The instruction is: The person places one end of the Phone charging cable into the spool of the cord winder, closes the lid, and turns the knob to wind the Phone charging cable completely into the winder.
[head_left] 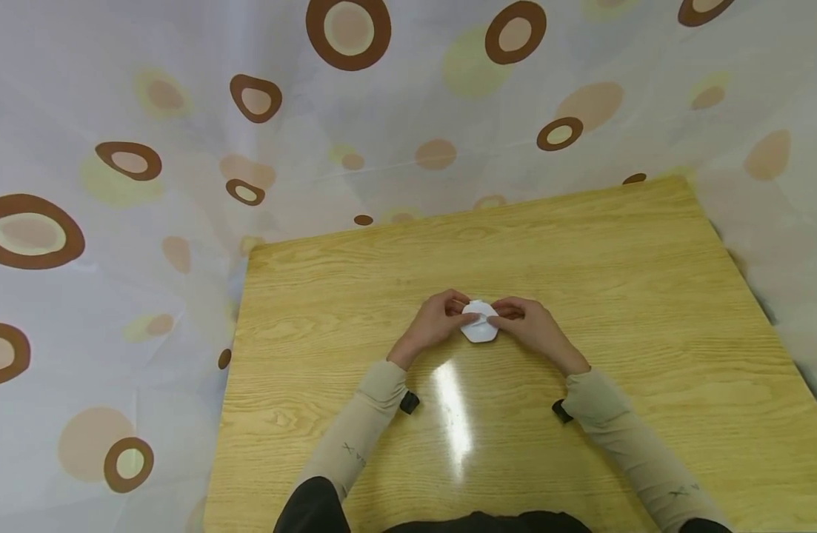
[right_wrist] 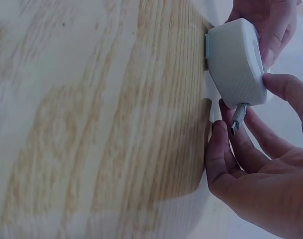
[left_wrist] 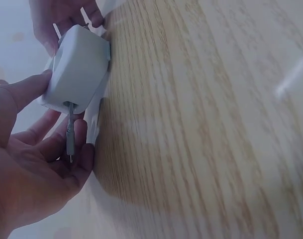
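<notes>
A white, rounded many-sided case with a plug emerging from each side sits between both hands, just over the table. My left hand holds its left side, the thumb on its face and the other fingers curled near the side. A grey cable plug with a thin metal tip sticks out there, beside those fingers. On the opposite side my right hand grips the case, its thumb on the face. A short grey plug with a flat metal end protrudes near that hand's curled fingers.
The wood-grain table extends around both hands, with a bright light reflection in front of them. A pale curtain-like sheet with brown ring patterns hangs behind the table and at its sides. Small black devices sit at both wrists.
</notes>
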A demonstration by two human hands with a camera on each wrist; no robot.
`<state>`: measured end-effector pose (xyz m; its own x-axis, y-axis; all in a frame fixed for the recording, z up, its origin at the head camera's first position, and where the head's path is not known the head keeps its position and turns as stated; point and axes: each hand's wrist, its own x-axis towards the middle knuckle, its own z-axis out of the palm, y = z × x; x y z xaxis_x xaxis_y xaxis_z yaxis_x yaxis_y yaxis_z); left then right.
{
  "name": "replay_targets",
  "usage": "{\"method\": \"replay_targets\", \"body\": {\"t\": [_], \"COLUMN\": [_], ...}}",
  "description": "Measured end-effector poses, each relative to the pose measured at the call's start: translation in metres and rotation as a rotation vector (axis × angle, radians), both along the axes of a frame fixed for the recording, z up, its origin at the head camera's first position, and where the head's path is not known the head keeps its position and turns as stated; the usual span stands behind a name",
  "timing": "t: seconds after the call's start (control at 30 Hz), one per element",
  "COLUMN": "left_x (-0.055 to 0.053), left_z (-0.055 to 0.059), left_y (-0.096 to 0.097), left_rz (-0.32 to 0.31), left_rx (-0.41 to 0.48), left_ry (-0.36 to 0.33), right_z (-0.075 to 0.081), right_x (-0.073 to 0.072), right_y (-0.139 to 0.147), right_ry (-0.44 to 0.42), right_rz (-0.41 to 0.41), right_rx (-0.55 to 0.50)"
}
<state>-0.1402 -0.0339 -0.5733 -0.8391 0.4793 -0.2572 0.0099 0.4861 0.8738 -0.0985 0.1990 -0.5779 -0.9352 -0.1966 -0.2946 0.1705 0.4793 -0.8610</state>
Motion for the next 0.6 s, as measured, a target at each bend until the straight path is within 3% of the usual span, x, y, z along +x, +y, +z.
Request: {"method": "replay_targets", "body": {"t": [0.3,0.6], "left_x": [0.001,0.008], "left_z": [0.002,0.003], "left_y": [0.004,0.013], "left_rz": [0.006,0.009], "left_rx": [-0.099,-0.356], "left_ry": [0.083,0.328], "right_z": [-0.003,-0.003], "right_x": [0.000,0.002], "right_y": [-0.001,-0.003], "right_ry": [0.032,0.075], "right_rz": [-0.004,0.008], "right_rx": [0.048,0.082]}}
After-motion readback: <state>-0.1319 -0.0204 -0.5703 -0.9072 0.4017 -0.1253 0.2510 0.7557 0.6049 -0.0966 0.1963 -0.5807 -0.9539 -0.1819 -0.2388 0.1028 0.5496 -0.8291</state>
